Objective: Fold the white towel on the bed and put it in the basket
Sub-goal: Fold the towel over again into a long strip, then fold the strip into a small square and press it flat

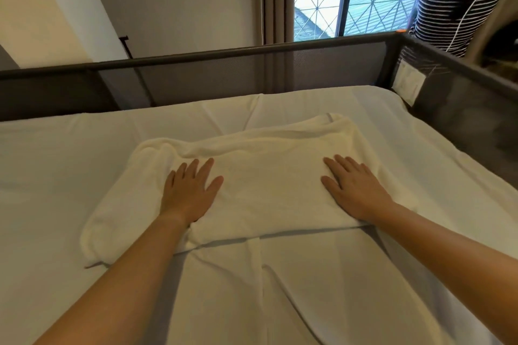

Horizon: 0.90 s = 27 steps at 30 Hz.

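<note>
The white towel (266, 176) lies folded over on the bed's white sheet (308, 288), a broad cream rectangle with a rumpled far edge and a loose rounded end at the near left. My left hand (190, 193) rests flat on its left part, fingers spread. On the right part my right hand (356, 190) lies flat too, fingers apart. Neither hand grips the cloth. No basket is in view.
A grey mesh rail (252, 70) fences the bed along the far side and the right side (459, 98). Behind it are a wall, curtains and a window. A person in a striped top (454, 8) stands at the far right corner.
</note>
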### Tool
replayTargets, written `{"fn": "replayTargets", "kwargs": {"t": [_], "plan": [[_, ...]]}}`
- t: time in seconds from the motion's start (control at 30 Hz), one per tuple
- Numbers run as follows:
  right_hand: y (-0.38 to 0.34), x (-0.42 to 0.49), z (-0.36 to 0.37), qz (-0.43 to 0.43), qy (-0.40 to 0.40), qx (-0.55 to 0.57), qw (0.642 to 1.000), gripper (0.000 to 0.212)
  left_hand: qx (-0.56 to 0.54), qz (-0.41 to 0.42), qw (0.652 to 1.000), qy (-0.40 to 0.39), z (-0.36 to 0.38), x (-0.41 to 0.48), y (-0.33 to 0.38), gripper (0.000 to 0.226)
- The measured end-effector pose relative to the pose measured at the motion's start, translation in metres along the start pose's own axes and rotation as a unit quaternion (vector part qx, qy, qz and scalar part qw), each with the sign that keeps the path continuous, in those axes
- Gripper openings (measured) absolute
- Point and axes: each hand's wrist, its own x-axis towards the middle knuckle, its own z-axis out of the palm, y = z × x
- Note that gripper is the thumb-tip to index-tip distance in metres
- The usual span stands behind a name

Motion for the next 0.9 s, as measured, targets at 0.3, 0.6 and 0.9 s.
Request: {"fn": "replayTargets", "kwargs": {"t": [0.3,0.6,0.9], "plan": [[0.040,-0.020,-0.052,0.125,0.057,0.036,0.990,0.060,-0.137,0.023,0.987,0.077,-0.034,0.022,0.091,0.051],[0.091,-0.037,-0.080,0.249,-0.038,0.213,0.944,0.059,-0.228,0.130,0.965,-0.002,-0.026,0.072,0.250,0.050],[0.105,-0.048,-0.082,0.235,-0.080,0.328,0.911,0.025,-0.103,0.079,0.991,0.013,-0.009,0.090,0.352,0.069]]}}
